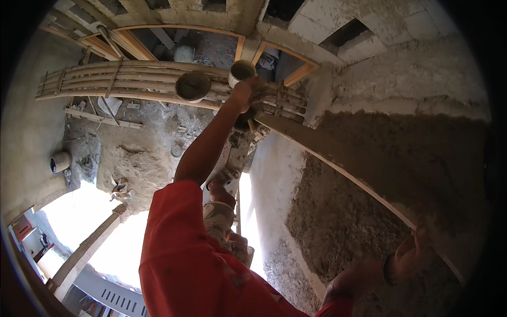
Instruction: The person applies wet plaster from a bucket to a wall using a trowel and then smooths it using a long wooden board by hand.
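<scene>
My right hand [413, 249] grips the edge of a long, straight board [338, 166]. The board slants across a wall of wet, dark plaster [401, 153]. Its upper end comes close to my left hand [249, 94], which is stretched far forward at the end of a raised arm. The left fingers look spread, though partly in shadow, beside a pale bucket [242, 72] with grey stuff inside. Whether they touch the bucket is unclear. A darker bucket [193, 87] stands to its left. Both buckets rest on a platform of bamboo poles [142, 79].
Below the platform lies a rubble-strewn floor [148, 158]. A foot and patterned trouser leg [217, 214] show beneath my left arm. Wooden frames [177, 27] line openings in the far wall. A wooden post [87, 245] stands at lower left, near a tipped bucket [60, 161].
</scene>
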`<state>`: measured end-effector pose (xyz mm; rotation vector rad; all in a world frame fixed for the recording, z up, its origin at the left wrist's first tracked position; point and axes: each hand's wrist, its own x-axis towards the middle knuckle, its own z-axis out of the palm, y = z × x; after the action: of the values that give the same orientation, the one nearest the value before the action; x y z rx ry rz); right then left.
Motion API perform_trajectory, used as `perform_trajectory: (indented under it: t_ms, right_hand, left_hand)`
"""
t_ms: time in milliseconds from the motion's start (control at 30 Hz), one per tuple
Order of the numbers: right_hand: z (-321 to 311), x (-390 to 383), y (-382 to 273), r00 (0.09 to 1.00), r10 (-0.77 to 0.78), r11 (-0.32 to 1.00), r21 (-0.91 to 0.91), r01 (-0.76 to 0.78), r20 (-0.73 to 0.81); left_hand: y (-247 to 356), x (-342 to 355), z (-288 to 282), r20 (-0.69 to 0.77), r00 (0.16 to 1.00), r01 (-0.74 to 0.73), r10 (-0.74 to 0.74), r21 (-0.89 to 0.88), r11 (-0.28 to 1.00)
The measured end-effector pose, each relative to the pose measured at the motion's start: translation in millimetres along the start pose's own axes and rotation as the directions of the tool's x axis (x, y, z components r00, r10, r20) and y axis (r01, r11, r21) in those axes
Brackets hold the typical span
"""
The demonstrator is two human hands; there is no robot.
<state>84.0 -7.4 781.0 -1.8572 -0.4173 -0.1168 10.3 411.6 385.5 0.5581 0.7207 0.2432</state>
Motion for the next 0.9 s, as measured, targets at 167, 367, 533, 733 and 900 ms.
perform_trajectory:
  t_ms: [167,367,533,733,900]
  right_hand:
    - [-99,-26,5,0.975,-0.133,0.983,-0.148,0.107,-0.18]
    - [-140,-84,40,0.959,-0.051,0.97,-0.241,-0.018,-0.277]
    - [-140,-125,77,0.969,0.109,0.98,-0.139,-0.142,-0.222]
    - [-75,-156,73,0.929,0.138,0.989,0.007,-0.145,-0.344]
    - [-104,-203,56,0.954,0.144,0.989,0.004,-0.148,-0.262]
  left_hand:
    - [12,-11,-7,0.292,0.956,-0.02,0.024,-0.017,1.0]
    - [-67,55,-68,0.03,0.998,-0.044,0.048,0.944,0.328]
    - [-120,71,-77,-0.102,0.934,-0.017,0.344,0.945,0.326]
    - [-257,-56,-23,-0.151,0.935,0.317,-0.322,0.764,0.563]
    - [-339,-178,59,-0.13,0.505,0.863,-0.853,0.058,0.502]
